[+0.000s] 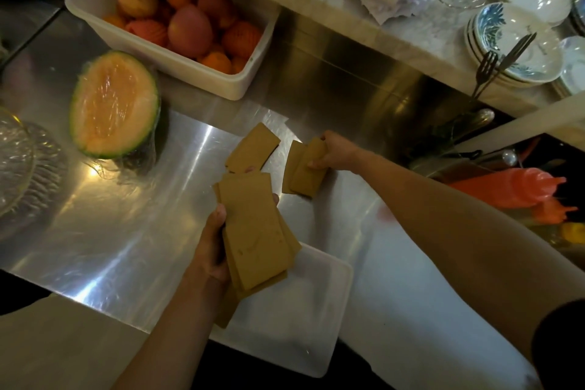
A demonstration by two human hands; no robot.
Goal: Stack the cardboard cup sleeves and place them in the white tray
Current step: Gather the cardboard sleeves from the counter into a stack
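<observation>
- While our left hand (211, 242) curls round a fanned stack (258, 231) of sleeves, thumb on the left edge and fingertips showing past the right, it holds them over the tray's far-left corner.
- Our right hand (337, 150) pinches a pair (304, 169) of overlapping sleeves at their upper end. They slant down toward the counter, and we cannot tell whether the lower edge touches it.
- One loose sleeve (253, 149) lies flat just beyond the stack, left of the pair.
- A brown corner shows under our left wrist at the tray's left edge; we cannot tell whether it belongs to the stack.
- The white tray (297, 320) sits at the counter's near edge.
- The counter (126, 231) is brushed steel with streaks of glare.
- A film-wrapped melon (114, 104) half rests at far left, with a bin (240, 85) of red and orange fruit behind it.
- On the marble ledge beyond stand plates (519, 51) with forks (493, 70) leaning on them, and orange bottles (519, 187) lie at right.
</observation>
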